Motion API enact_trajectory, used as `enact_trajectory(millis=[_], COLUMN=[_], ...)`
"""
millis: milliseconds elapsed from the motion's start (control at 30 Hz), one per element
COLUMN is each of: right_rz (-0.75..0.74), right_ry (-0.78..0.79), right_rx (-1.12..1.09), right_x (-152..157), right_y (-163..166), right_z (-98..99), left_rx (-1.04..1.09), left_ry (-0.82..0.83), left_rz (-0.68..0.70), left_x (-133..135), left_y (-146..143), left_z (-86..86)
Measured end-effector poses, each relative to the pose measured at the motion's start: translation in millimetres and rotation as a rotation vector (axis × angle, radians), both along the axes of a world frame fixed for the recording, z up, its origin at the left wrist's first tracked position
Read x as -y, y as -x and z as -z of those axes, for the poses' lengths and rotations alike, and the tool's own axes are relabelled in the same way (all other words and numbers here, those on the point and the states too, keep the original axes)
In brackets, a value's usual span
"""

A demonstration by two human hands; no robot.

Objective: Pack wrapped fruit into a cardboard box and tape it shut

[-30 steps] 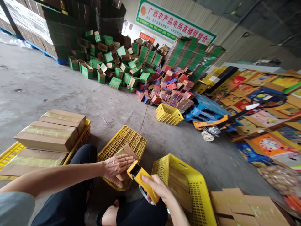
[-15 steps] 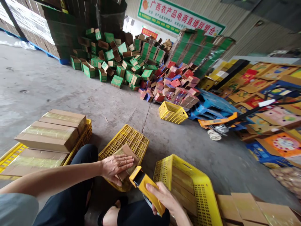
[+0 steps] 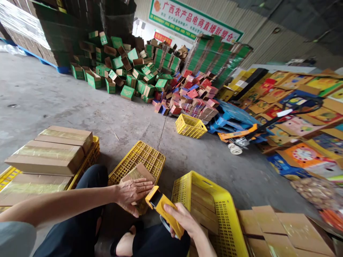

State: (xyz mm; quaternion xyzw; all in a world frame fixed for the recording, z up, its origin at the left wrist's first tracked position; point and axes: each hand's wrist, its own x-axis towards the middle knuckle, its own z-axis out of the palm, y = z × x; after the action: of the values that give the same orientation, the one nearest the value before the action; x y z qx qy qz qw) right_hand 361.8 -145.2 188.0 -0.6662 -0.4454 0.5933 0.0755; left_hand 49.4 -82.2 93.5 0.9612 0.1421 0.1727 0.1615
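1. Got the left hand [image 3: 134, 194] open and flat, fingers close together, laid across the top of a small brown carton [image 3: 143, 172]
2. Got that carton sitting on the gridded top of a yellow crate [image 3: 146, 151], apparently flipped upside down, just in front of the legs in dark trousers [image 3: 77, 217]
3. Got the right hand [image 3: 180, 217] wrapped round a yellow tape dispenser [image 3: 163, 208], tilted, with its head end right by the left fingertips; can't tell if touching the cardboard or not
4. Over on the left, can see taped cartons [image 3: 50, 155] piled above the rim of another crate [image 3: 87, 159]
5. On the right, can see a deep yellow bin [image 3: 225, 203] with more cartons inside, plus loose brown boxes [image 3: 300, 228] just beside it
6. Further out, can spot a small basket [image 3: 190, 125] on the concrete near a messy heap of red boxes [image 3: 194, 96], next to tumbled green boxes [image 3: 127, 92]
7. Also spotting an orange pallet jack [image 3: 238, 135] by blue pallets [image 3: 230, 114], and a big banner [image 3: 195, 21] up on the back wall
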Motion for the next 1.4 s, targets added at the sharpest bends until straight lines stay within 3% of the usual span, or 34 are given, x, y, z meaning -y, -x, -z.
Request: enact_trajectory(millis=[333,633,933,1200,1400], right_rz=[-0.016,0.001,0.032,0.031,-0.007], right_ry=[0.011,0.058,-0.002,0.033,0.066], right_rx=[-0.035,-0.041,-0.002,0.002,-0.01], right_x=[3,16,27,28,37], right_y=[-6,-29,-35,-29,-55], right_z=[11.4,-3.4,19.9,13.3,19.1], left_rx=[-0.016,0.029,-0.01,-0.001,-0.007], left_ry=[-0.035,-0.066,-0.027,0.022,0.016], left_rz=[-0.015,-0.012,0.048,0.071,0.071], left_x=[-3,-9,7,8,3], left_y=[1,6,-10,-12,-10], left_z=[9.3,9.0,0.8,5.1,3.1])
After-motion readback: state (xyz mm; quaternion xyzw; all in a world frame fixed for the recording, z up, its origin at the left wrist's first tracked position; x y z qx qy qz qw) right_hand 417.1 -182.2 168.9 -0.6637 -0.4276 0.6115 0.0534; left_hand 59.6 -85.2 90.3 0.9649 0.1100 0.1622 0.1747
